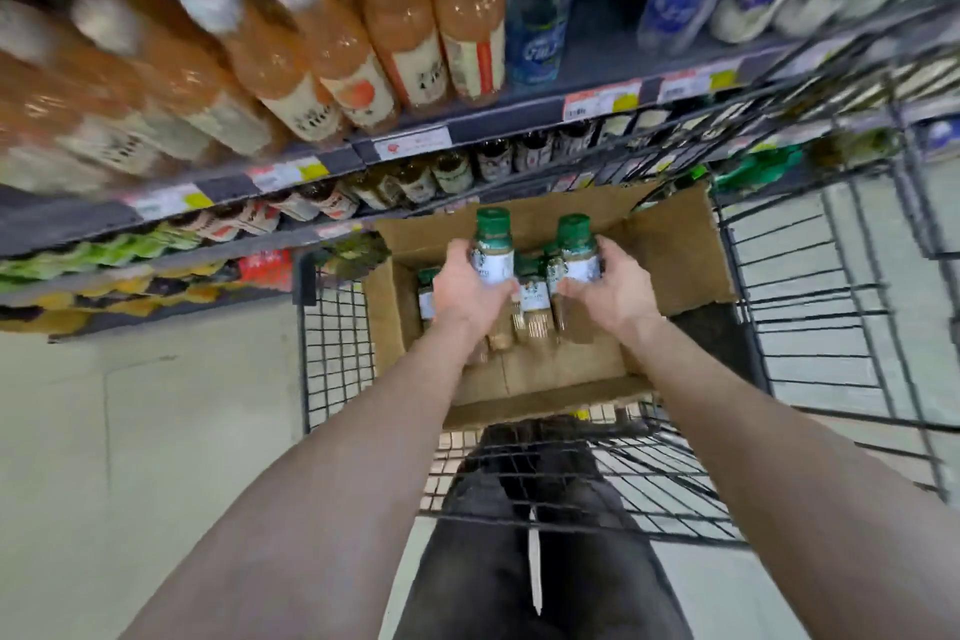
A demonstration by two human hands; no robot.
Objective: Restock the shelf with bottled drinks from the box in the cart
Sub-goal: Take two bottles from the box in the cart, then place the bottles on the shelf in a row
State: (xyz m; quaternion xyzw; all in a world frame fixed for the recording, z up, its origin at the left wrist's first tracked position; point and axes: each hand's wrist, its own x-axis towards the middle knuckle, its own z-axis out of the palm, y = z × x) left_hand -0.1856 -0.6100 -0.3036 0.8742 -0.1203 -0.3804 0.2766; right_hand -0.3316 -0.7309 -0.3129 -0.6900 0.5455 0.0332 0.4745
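The head camera looks down at an open cardboard box (670,244) sitting in a wire cart (337,338). Both hands are over the box. The left hand (467,291) has its fingers curled round one green-capped bottle (492,255), and the right hand (608,294) is wrapped the same way round a second green-capped bottle (576,260). Each grip sits low on the body and label, leaving the caps free and the bottles upright, which looks like a hold chosen so they can be set down standing.

The two bottles are just above the box's opening, side by side and close together. Other bottles (532,296) of the same kind stand inside the box, between and below the hands, so it is not yet emptied.

Beyond the box and to its left runs the shelf (291,166), with orange drinks (322,42) on the upper tier and dark bottles on the tiers nearer the box. The cart is parked right against the shelf, probably to keep each carry short. Taking one bottle per hand likely halves the trips. The step in hand appears to be lifting the pair clear of the box.
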